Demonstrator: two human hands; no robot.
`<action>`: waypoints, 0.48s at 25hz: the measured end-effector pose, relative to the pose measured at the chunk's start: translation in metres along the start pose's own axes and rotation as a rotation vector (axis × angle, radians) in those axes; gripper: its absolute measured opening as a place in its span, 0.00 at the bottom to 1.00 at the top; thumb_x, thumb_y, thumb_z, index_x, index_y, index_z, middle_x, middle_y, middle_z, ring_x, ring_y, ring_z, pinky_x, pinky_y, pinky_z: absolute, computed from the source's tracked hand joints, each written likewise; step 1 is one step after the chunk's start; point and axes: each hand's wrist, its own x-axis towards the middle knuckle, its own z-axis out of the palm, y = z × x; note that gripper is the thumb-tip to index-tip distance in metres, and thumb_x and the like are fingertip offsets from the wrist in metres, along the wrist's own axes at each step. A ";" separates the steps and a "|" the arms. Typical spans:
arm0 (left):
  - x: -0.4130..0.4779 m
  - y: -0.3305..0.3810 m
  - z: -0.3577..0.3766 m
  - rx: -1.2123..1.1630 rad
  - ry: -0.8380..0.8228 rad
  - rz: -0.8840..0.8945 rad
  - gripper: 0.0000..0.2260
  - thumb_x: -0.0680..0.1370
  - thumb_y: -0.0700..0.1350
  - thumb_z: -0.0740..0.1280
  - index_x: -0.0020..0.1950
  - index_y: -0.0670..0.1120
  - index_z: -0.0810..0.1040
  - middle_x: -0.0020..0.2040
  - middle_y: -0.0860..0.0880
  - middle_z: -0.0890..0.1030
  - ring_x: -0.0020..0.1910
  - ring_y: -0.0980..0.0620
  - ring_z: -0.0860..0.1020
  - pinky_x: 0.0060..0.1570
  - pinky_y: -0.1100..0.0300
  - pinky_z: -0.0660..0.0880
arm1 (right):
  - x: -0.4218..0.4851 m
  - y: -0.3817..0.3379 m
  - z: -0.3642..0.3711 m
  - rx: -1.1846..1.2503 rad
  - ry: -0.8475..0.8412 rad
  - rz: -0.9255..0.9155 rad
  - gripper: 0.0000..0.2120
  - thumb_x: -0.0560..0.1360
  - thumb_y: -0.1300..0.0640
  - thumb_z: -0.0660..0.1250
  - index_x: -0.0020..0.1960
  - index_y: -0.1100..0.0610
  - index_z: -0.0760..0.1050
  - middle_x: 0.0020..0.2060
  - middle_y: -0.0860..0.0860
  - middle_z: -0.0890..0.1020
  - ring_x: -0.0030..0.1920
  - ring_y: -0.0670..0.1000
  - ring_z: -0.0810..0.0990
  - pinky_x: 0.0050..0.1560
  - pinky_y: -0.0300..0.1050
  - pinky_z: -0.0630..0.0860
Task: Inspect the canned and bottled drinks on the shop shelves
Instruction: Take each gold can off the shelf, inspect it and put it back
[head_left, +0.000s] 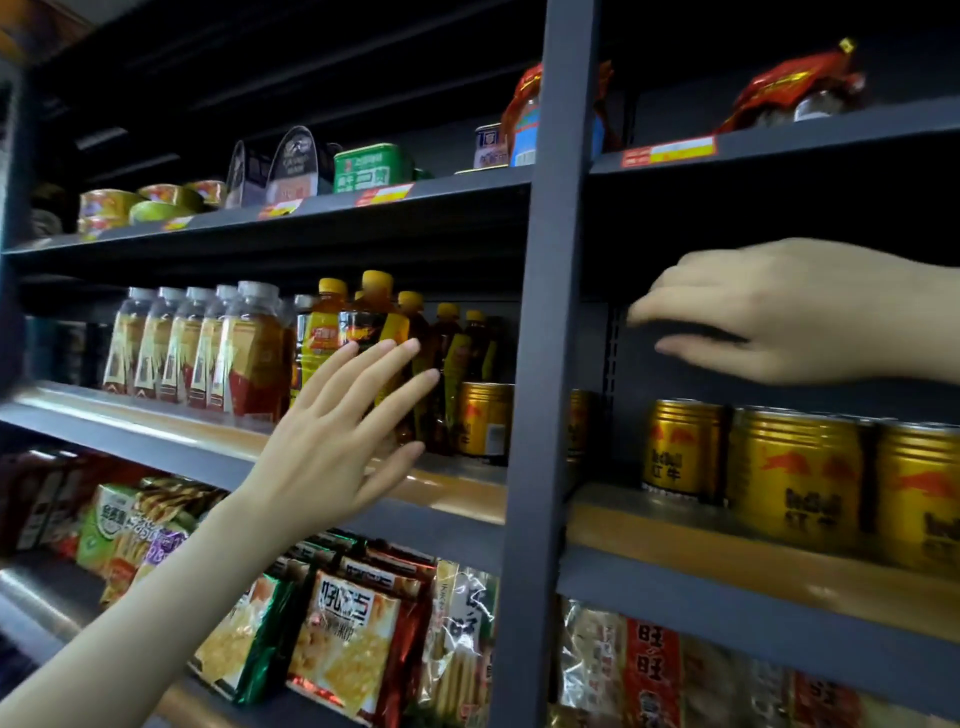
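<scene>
Left hand (332, 447): raised, fingers straight and spread, holding nothing, in front of the yellow-capped bottles (324, 332); contact cannot be told. Lower shelf: snack packets (343, 639), print mostly blurred; a red packet (652, 670) reads "旺旺". Right hand (779, 312): blurred, fingers loosely bent and pointing left, holding nothing, above the gold cans (795, 473) and apart from them. The cans stand upright on the middle shelf (727, 540), right of the upright post (550, 312), labels outward: red bulls, with "红牛" legible on one. Left of the post, the yellow-capped and the white-capped bottles (244, 353) stand upright, caps up, labels unreadable. Upper shelf: a green tin (371, 165) and price tags (667, 151), text illegible.
</scene>
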 end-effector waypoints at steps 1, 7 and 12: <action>-0.009 -0.009 0.001 0.001 -0.025 -0.029 0.23 0.81 0.55 0.55 0.72 0.45 0.67 0.73 0.40 0.67 0.74 0.43 0.63 0.74 0.47 0.56 | 0.005 -0.017 -0.008 -0.011 0.084 -0.035 0.17 0.81 0.47 0.55 0.60 0.55 0.75 0.49 0.52 0.80 0.48 0.55 0.80 0.44 0.52 0.80; -0.034 -0.067 0.022 -0.052 -0.158 -0.130 0.26 0.81 0.58 0.53 0.76 0.48 0.64 0.77 0.42 0.62 0.76 0.43 0.60 0.75 0.48 0.52 | 0.085 -0.136 -0.002 0.055 0.148 0.113 0.21 0.76 0.58 0.64 0.69 0.59 0.70 0.57 0.57 0.77 0.53 0.57 0.78 0.50 0.50 0.79; -0.034 -0.095 0.045 -0.179 -0.167 -0.111 0.28 0.80 0.59 0.51 0.78 0.50 0.59 0.78 0.42 0.56 0.77 0.42 0.55 0.74 0.42 0.54 | 0.181 -0.155 0.053 0.331 -0.089 0.843 0.35 0.79 0.54 0.64 0.78 0.47 0.46 0.74 0.53 0.57 0.72 0.57 0.59 0.68 0.50 0.65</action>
